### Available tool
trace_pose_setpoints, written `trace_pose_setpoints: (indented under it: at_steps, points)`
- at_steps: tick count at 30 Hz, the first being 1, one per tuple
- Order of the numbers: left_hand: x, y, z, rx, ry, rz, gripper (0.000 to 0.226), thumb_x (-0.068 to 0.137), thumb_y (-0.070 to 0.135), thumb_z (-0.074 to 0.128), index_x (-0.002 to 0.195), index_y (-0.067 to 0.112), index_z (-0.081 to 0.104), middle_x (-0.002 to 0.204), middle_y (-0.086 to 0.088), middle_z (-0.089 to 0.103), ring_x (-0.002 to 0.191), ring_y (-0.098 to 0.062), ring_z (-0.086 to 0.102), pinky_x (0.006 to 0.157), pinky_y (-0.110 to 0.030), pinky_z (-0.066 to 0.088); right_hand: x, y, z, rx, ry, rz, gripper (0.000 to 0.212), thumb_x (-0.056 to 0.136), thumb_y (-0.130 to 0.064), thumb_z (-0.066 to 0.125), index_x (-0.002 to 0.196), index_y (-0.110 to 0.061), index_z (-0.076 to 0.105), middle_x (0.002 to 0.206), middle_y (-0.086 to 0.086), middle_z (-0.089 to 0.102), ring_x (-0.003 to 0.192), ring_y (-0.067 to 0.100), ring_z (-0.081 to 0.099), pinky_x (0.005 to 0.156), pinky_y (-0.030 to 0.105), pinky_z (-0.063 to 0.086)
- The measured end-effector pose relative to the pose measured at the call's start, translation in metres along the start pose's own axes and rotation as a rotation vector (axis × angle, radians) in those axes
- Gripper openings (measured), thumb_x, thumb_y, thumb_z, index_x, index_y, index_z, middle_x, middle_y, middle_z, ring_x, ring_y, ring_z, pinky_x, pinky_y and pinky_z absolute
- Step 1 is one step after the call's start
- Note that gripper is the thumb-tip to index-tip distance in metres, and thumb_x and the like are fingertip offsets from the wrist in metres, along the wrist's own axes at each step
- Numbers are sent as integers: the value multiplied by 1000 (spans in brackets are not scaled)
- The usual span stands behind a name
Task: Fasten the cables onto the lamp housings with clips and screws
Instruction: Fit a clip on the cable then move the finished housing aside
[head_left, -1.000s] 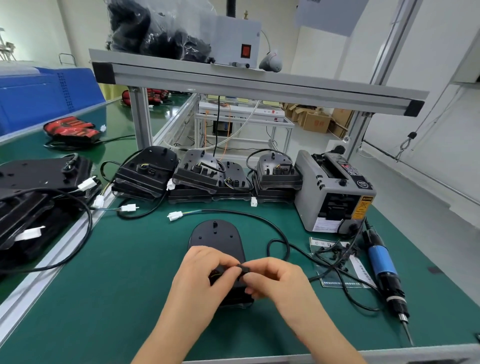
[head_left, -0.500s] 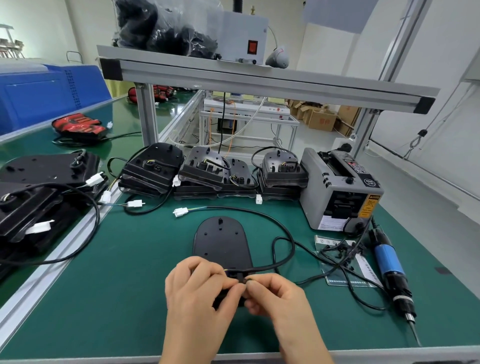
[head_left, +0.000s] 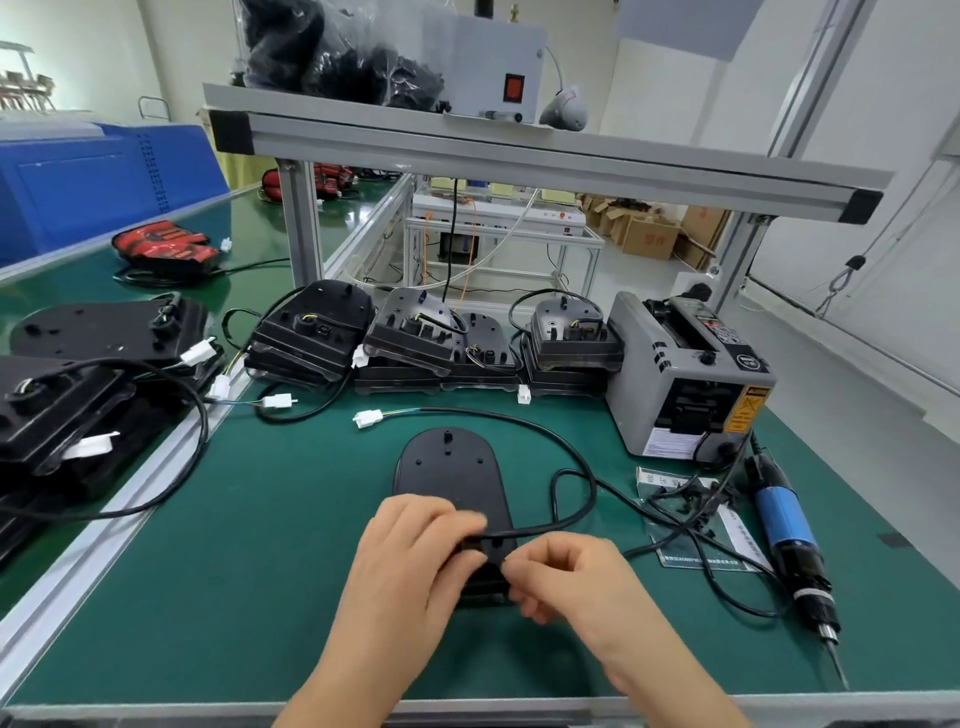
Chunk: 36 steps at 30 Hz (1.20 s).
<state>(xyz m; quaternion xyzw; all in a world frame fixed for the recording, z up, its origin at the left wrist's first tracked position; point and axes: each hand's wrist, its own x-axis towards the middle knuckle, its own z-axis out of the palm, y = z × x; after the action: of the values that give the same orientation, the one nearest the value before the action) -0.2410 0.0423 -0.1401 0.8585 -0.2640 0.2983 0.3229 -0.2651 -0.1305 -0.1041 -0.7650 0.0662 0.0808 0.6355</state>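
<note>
A black oval lamp housing (head_left: 448, 470) lies flat on the green mat in front of me. Its black cable (head_left: 566, 447) loops out to the right and back to a white connector (head_left: 368, 418). My left hand (head_left: 410, 561) rests on the housing's near end, fingers curled over the cable where it meets the housing. My right hand (head_left: 566, 577) pinches the cable, or a small black clip on it, right beside the left fingers. What exactly sits between the fingertips is hidden. Small black clips (head_left: 693, 499) lie scattered on a clear bag to the right.
An electric screwdriver (head_left: 789, 540) with a blue body lies at the right edge. A grey tape dispenser (head_left: 685, 379) stands behind it. Stacked lamp housings (head_left: 431, 338) with cables line the back, more housings (head_left: 78, 384) fill the left. An aluminium shelf frame (head_left: 519, 150) spans overhead.
Both hands have drawn slightly nearer to me along the housing, uncovering more of its far end. The cable loop has shifted with them. The grip looks the same.
</note>
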Motion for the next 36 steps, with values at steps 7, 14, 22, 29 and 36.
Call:
trace_pose_setpoints:
  at_steps: [7, 14, 22, 29, 36]
  points:
    - [3, -1, 7, -34, -18, -191, 21, 71, 5, 80, 85, 18, 73, 87, 13, 60, 89, -4, 46, 80, -15, 37, 3, 14, 15, -282, 251, -168, 13, 77, -29, 72, 65, -27, 66, 65, -14, 67, 57, -2, 56, 59, 14, 44]
    - [2, 1, 7, -60, 13, -188, 20, 72, 3, 78, 82, 18, 71, 86, 13, 59, 88, -9, 49, 75, -18, 41, 1, 17, 19, -471, 343, -287, 11, 78, -36, 69, 69, -31, 64, 70, -25, 64, 71, -3, 58, 63, 14, 46]
    - [2, 2, 8, -70, 32, -195, 20, 72, 1, 78, 82, 16, 71, 86, 12, 59, 87, -11, 50, 74, -21, 41, -2, 18, 21, -640, 413, -401, 13, 79, -43, 65, 74, -32, 63, 64, -20, 60, 74, 2, 57, 65, 19, 45]
    - [1, 2, 8, -69, 44, -194, 20, 73, 2, 78, 82, 17, 70, 86, 14, 58, 87, -9, 49, 69, -22, 46, -4, 16, 24, -720, 442, -429, 14, 81, -44, 63, 78, -30, 64, 66, -17, 59, 70, 6, 56, 67, 23, 44]
    - [0, 1, 9, -61, 43, -159, 19, 75, 2, 76, 83, 18, 70, 87, 15, 57, 88, -9, 48, 71, -20, 44, -3, 15, 21, -766, 431, -418, 17, 83, -46, 60, 80, -30, 64, 70, -16, 60, 72, 7, 57, 68, 23, 45]
